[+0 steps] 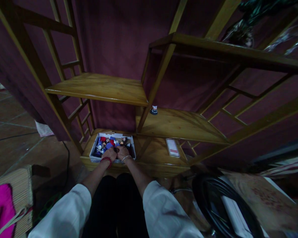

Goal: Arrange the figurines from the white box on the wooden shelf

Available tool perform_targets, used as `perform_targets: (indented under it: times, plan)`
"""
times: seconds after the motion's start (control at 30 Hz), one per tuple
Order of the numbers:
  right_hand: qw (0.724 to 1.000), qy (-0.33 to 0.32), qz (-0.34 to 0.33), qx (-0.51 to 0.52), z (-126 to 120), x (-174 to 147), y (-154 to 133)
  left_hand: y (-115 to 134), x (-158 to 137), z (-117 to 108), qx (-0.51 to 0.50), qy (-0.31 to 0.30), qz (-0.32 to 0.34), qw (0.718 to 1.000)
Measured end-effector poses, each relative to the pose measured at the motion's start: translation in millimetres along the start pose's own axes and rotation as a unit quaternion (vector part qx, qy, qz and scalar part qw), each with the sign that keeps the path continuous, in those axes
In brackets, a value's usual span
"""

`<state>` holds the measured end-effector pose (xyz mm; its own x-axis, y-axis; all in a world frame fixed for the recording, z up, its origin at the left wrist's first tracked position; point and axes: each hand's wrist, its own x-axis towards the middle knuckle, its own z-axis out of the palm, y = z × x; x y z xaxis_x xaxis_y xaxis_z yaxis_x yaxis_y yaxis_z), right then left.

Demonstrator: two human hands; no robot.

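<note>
Several small colourful toy figurines (109, 142) lie jumbled in a white open-topped box (91, 152) on the low wooden shelf. Both of my hands reach over the near side of the box. My left hand (110, 154), with a red beaded bracelet at the wrist, is closed with its fingers curled down. Close beside it, my right hand (123, 152) wears a silvery bracelet and is closed too. Something small and dark shows between my fingertips, too small to make out. Apart from the box, one small figurine (154, 110) with a dark base stands on the middle shelf.
A wooden shelf board (99, 86) juts out above the box, with slanting posts beside it. To the right lies a white-and-red packet (173, 147), blurred out. A coiled black hose (201, 198) is at lower right, a woven seat (20, 188) with pink cloth at lower left.
</note>
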<state>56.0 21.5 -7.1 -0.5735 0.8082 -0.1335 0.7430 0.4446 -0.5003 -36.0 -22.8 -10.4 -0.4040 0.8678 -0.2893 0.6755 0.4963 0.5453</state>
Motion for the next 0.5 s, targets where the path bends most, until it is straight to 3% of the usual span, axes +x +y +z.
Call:
perform_targets:
  times: [0.23, 0.5]
  plan:
    - [0.998, 0.044, 0.019, 0.029, -8.2, -5.8, -4.9, 11.2, -5.2, -1.1, 0.016, 0.034, -0.028, 0.999]
    - [0.996, 0.063, 0.017, 0.054, -20.3, -17.6, -9.2, 25.5, -17.2, -5.6, -0.058, 0.094, -0.051, 0.993]
